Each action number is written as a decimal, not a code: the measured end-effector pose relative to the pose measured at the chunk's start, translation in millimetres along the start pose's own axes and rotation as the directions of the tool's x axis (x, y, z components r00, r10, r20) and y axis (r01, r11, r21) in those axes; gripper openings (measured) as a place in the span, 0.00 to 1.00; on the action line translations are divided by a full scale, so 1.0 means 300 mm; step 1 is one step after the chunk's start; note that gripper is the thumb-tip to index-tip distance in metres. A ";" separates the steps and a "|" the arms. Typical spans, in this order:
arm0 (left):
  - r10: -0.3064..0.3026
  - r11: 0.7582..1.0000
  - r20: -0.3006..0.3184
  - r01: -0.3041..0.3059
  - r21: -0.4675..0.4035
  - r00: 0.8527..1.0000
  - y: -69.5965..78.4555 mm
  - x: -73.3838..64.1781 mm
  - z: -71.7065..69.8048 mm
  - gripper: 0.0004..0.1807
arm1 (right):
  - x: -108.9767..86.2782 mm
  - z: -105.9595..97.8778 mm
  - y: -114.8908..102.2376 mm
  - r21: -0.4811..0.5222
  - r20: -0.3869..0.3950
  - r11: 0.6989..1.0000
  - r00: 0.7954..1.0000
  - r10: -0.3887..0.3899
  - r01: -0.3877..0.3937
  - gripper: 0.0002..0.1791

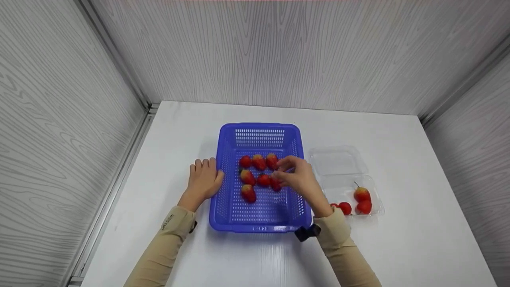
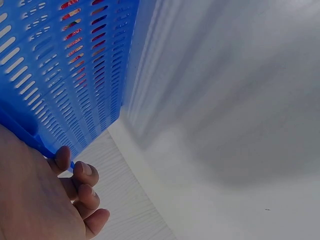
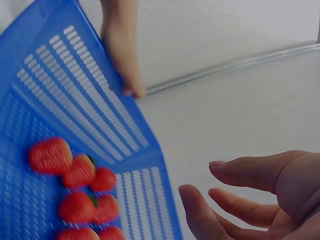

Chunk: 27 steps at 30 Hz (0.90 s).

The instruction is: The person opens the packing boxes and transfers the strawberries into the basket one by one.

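Head view: most red fruit (image 1: 247, 177) sits in the blue basket (image 1: 259, 228), a few pieces left in the clear box (image 1: 336, 193) on the bench (image 1: 418, 199). Left wrist: left hand (image 2: 37, 195) grips the basket's side rim. Right wrist: right hand (image 3: 260, 200) has fingers parted, nothing held.

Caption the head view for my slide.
Left hand holds a blue basket while the right hand hovers over its red fruit, clear container alongside.

3 pale grey wood-grain walls (image 1: 259, 52): 9, 12, 3 o'clock. Metal trim (image 1: 116, 56) in corners, 10 and 2. White tabletop (image 1: 418, 239) between, sheen toward 6.
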<state>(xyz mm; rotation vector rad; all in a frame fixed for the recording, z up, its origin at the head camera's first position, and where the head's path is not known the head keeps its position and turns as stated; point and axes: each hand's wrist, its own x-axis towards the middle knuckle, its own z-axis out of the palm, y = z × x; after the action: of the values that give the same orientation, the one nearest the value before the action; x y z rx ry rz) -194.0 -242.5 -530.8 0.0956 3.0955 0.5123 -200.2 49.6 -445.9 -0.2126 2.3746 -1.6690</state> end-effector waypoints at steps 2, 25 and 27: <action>0.001 1.000 -0.015 -0.001 0.006 1.000 0.001 0.002 -0.001 0.19 | -0.010 -0.055 0.009 -0.044 -0.035 0.998 0.998 -0.050 0.048 0.13; -0.006 1.000 0.001 0.006 0.004 1.000 -0.004 -0.002 -0.002 0.20 | -0.133 -0.511 0.520 -0.571 -0.438 0.797 0.894 -0.095 -0.195 0.20; -0.010 1.000 0.007 0.009 0.008 1.000 -0.004 -0.001 -0.003 0.20 | -0.134 -0.505 0.522 -0.593 -0.433 0.770 0.899 -0.061 -0.233 0.21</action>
<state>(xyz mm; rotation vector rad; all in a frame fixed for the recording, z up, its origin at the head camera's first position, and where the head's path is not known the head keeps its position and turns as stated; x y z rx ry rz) -193.8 -243.9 -530.3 0.0826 3.0894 0.4982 -200.1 250.4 -539.9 0.1905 3.1618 -0.8541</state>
